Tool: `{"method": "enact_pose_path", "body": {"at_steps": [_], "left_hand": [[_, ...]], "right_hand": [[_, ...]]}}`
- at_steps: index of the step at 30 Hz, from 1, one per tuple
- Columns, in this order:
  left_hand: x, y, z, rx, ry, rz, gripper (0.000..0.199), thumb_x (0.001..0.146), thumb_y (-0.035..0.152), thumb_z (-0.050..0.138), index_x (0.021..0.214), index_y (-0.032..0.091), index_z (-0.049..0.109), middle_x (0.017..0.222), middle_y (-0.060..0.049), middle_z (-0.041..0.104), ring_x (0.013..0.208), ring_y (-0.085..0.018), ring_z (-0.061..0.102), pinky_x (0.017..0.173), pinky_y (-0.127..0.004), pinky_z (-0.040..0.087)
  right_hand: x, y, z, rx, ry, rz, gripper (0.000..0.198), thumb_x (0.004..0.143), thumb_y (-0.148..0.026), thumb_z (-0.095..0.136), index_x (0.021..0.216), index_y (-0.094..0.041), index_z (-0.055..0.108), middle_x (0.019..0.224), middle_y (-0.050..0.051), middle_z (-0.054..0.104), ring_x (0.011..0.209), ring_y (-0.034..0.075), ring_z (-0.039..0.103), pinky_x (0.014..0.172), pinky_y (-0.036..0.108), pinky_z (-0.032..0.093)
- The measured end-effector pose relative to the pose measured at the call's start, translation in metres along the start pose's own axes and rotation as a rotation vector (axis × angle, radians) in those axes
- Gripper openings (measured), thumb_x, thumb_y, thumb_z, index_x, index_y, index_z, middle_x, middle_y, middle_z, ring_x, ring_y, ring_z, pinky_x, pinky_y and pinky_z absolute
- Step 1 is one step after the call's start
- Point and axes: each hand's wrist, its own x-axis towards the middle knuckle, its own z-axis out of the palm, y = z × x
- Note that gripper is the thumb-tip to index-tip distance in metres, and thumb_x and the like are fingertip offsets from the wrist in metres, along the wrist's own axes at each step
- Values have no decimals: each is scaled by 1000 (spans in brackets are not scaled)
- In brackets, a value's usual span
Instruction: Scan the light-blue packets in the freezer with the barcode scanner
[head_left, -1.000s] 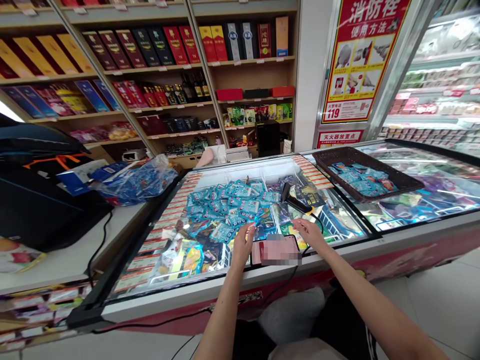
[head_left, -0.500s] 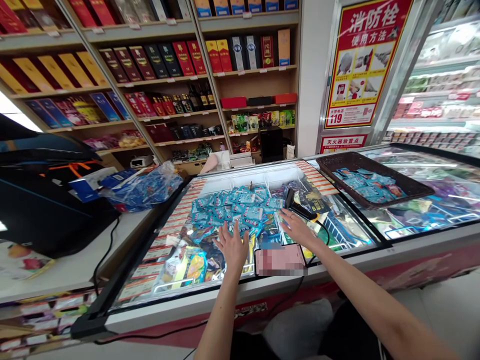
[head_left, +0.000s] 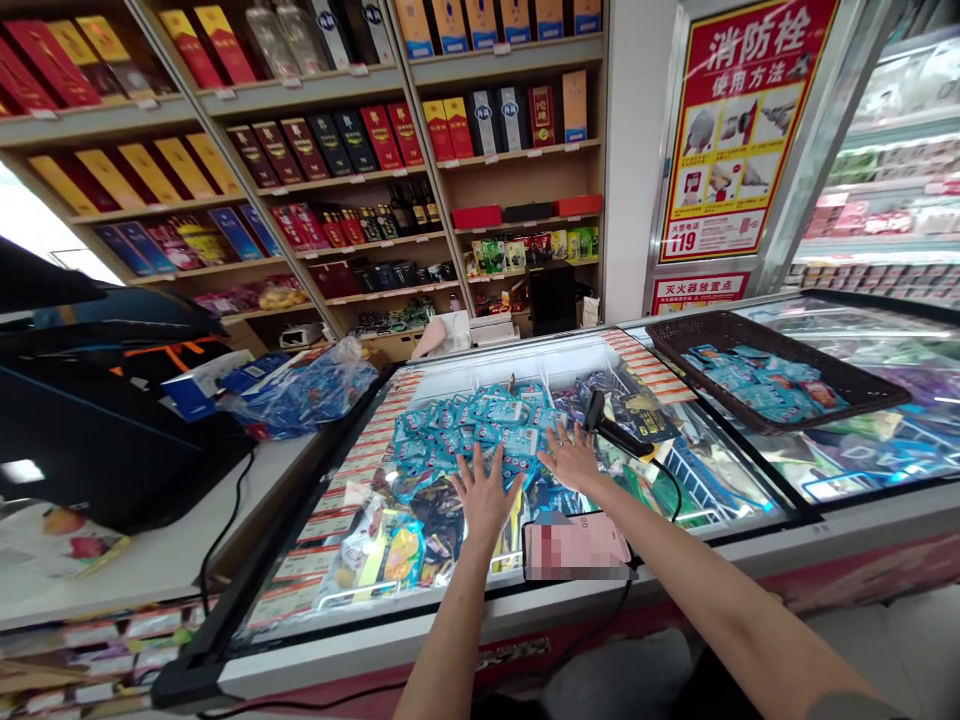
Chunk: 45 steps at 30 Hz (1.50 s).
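The blue snack packets (head_left: 499,415) lie heaped on the glass lid (head_left: 517,365) of a chest freezer, near the middle of the frame. From where I stand they look small, light and pliable, with a slick film that would probably let them slide over one another. I'd take each by its flat sealed edge, or gather several under the palms, without squeezing hard in case the contents are crumbly. The left hand (head_left: 484,495) and right hand (head_left: 574,460) have their fingers spread at the near side of the heap, each grip holding nothing; whether the fingertips touch film, I can't tell.

The lid is smooth and reflective. A phone (head_left: 589,540) rests at its front edge, a barcode scanner (head_left: 622,435) just right of the heap, and a brown tray (head_left: 874,385) with similar packets toward the right. At left, a white bench (head_left: 176,550) carries a clear plastic bag (head_left: 307,395). Boxed goods fill shelves (head_left: 517,155) across the upper left, and a red fire-hydrant poster (head_left: 750,130) hangs upper right.
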Motion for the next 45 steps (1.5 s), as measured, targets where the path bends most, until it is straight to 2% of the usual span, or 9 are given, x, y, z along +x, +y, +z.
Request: {"method": "enact_pose_path", "body": {"at_steps": [7, 12, 15, 19, 22, 26, 33, 39, 45], "left_hand": [[5, -2, -4, 18, 101, -47, 52, 86, 42, 43, 136, 27, 42, 150, -10, 26, 141, -35, 8, 107, -65, 9], [6, -4, -13, -233, 204, 68, 41, 87, 39, 44, 123, 21, 53, 133, -13, 48, 130, -27, 37, 108, -50, 25], [12, -2, -19, -476, 210, 32, 38, 83, 48, 49, 106, 19, 60, 107, -11, 61, 103, -23, 56, 91, -39, 43], [28, 12, -32, -858, -61, -165, 56, 78, 70, 37, 64, 20, 55, 56, -2, 51, 53, -14, 48, 52, -27, 38], [41, 30, -46, -1235, -393, -155, 75, 73, 80, 0, 42, 21, 33, 40, 2, 24, 38, -9, 25, 42, -27, 20], [49, 57, -71, -1540, -607, -48, 76, 64, 86, -7, 36, 23, 25, 39, 1, 19, 38, -8, 22, 42, -28, 18], [54, 90, -92, -1471, -766, -38, 77, 59, 90, -5, 35, 24, 26, 38, 1, 19, 39, -8, 20, 43, -27, 22], [64, 103, -56, -1439, -847, -58, 76, 58, 90, -4, 37, 23, 25, 36, 3, 18, 36, -7, 14, 40, -25, 11], [64, 106, -32, -1329, -814, -126, 82, 71, 83, 9, 57, 18, 57, 47, -2, 47, 42, -11, 41, 47, -26, 33]], "right_hand": [[-2, -19, 0, 24, 49, -178, 81, 87, -67, 9, 146, -14, 22, 154, 13, 12, 142, 28, 6, 111, 52, -3], [-7, -12, -14, 312, 161, -229, 78, 86, -69, 16, 131, -14, 49, 142, 15, 40, 135, 25, 29, 110, 43, 18], [-10, 7, -30, 641, 249, -222, 74, 83, -74, 20, 100, -18, 64, 99, 10, 66, 95, 20, 59, 88, 34, 42], [-12, 33, -54, 1151, -148, -127, 89, 72, -80, -10, 54, -19, 51, 41, -2, 38, 36, 8, 29, 40, 23, 26], [-21, 42, -73, 1351, -395, -213, 87, 68, -80, -17, 44, -19, 40, 36, -5, 19, 34, 6, 15, 36, 22, 11], [-45, 35, -102, 1524, -568, -330, 85, 66, -78, -23, 43, -20, 35, 37, -5, 18, 35, 7, 18, 36, 21, 12], [-48, 26, -128, 1520, -635, -377, 80, 69, -78, -19, 45, -21, 32, 39, -5, 21, 36, 7, 17, 38, 21, 16], [-25, 48, -106, 1288, -455, -240, 71, 71, -82, -8, 48, -24, 26, 40, -6, 18, 37, 8, 13, 37, 22, 15], [-36, 63, -94, 585, 291, 89, 71, 84, -72, 12, 73, -18, 58, 69, 7, 56, 73, 19, 53, 70, 31, 40]]}}
